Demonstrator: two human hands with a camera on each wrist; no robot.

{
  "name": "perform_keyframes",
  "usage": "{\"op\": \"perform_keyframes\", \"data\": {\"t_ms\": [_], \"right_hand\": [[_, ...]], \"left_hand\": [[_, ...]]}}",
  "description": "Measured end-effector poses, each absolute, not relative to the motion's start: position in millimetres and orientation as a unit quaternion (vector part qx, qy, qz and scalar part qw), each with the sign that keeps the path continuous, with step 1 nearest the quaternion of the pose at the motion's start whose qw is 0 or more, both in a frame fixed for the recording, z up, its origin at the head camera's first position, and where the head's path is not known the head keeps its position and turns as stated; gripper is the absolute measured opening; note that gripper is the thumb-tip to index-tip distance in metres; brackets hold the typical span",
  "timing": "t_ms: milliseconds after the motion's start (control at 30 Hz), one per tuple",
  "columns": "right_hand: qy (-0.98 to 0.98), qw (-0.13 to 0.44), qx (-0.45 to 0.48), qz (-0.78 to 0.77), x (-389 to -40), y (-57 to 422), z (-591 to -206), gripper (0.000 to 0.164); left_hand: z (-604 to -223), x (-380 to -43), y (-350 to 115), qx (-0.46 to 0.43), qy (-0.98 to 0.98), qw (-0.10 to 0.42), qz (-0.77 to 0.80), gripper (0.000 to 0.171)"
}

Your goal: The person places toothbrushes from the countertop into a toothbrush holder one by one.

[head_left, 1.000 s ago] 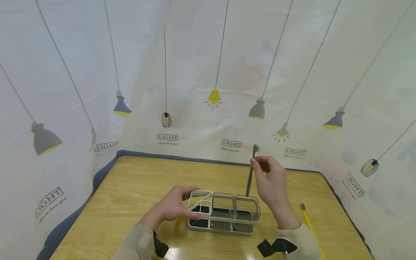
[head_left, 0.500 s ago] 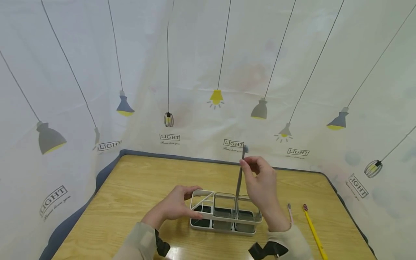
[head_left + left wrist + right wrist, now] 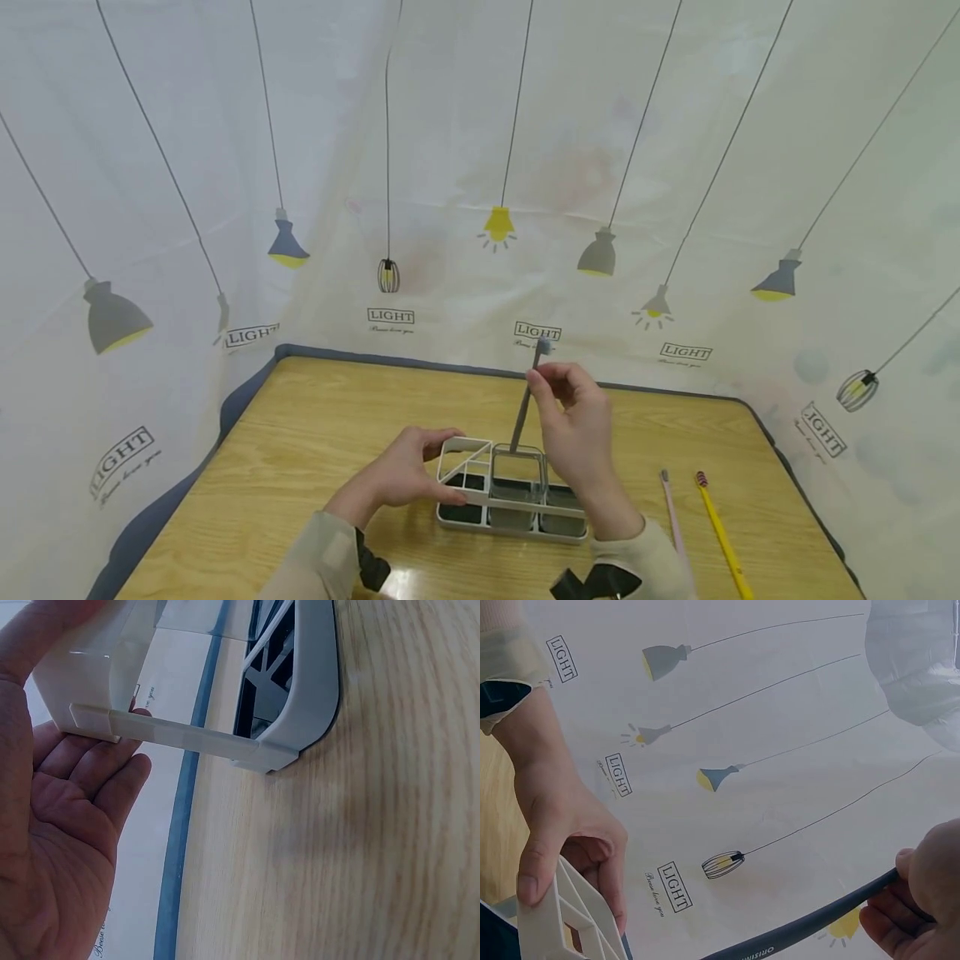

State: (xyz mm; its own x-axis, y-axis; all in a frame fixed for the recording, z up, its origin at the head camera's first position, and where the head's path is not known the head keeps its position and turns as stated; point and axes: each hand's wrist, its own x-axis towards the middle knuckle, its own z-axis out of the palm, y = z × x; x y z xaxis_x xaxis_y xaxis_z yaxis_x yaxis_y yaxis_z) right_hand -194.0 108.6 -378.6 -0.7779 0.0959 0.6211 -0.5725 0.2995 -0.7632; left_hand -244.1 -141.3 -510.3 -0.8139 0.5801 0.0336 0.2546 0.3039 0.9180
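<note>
Gray toothbrush (image 3: 522, 408) at the middle cup (image 3: 519, 468) of a three-part holder (image 3: 510, 534)

The right hand (image 3: 577, 429) pinches the gray toothbrush between thumb and fingertips near its upper end, bristles up, shaft tilted. The lower end meets the cup's far rim in the head view; whether it lies above, behind or within cannot be told. The left hand (image 3: 408, 471) is curled round the holder's white divided end, thumb on the near side. Likely faults: the handle tip may catch the rim or pass behind it, since the hold is high and the shaft slants; the narrow pinch may let the brush swivel; a knock could shift the holder should the left hand loosen.

Containers: no brush shows inside the middle cup; the right compartment (image 3: 562, 523) is partly masked by the right hand. A pink toothbrush (image 3: 671, 517) and yellow toothbrush (image 3: 722, 533) lie on the counter (image 3: 337, 400), right of the holder.
</note>
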Motion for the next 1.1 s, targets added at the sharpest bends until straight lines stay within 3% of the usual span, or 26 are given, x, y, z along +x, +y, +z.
{"op": "perform_keyframes", "data": {"t_ms": [867,1100], "right_hand": [[-0.755,0.224,0.156,0.596,-200.3,76.4,-428.3,0.006],[-0.758,0.214,0.167,0.593,-200.9,73.1,-439.2,0.005]], "left_hand": [[-509.4,-244.6,-141.4,0.262,0.805,0.138,0.513,0.081],[-511.2,-244.3,-141.7,0.256,0.808,0.136,0.512,0.093]]}}
